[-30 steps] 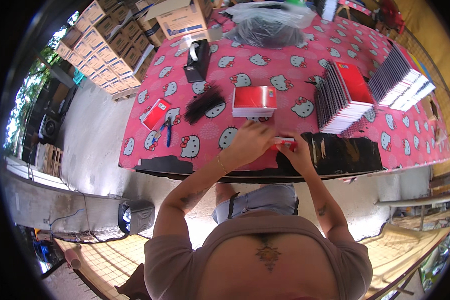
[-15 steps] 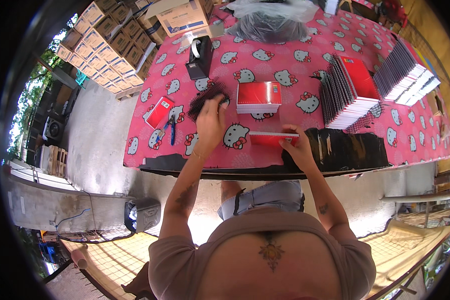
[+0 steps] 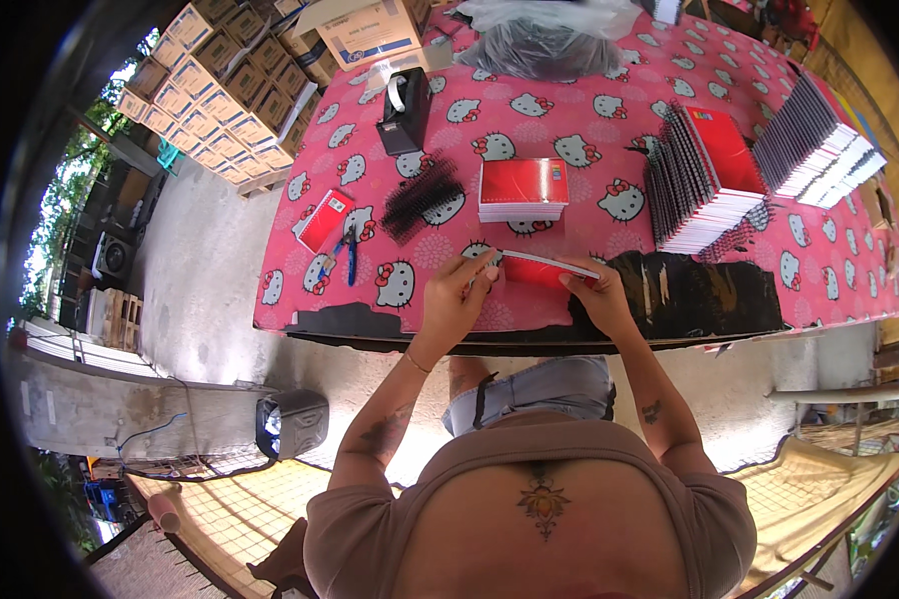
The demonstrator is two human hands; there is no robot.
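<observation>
A red notebook [image 3: 534, 272] stands on its long side near the table's front edge, its white page edge facing up. My right hand [image 3: 599, 298] grips its right end between thumb and fingers. At the notebook's left end, my left hand [image 3: 459, 295] is closed in a pinch; whatever lies between its fingertips is too small to make out. A loose pile of black spiral binding coils [image 3: 422, 198] lies beyond my left hand. Just behind the held notebook sits a short stack of red notebooks [image 3: 522, 188].
Blue-handled pliers [image 3: 351, 257] and a small red notebook [image 3: 325, 222] lie at the left. Behind them stands a black tape dispenser [image 3: 404, 112]. Taller piles of spiral-bound notebooks [image 3: 714, 160] fill the right side. A plastic bag [image 3: 539, 45] and a carton [image 3: 370, 35] are at the back.
My left hand has come away from the pile of black coils, moving right and nearer to me, to the notebook's left end. My right hand keeps its grip on the notebook.
</observation>
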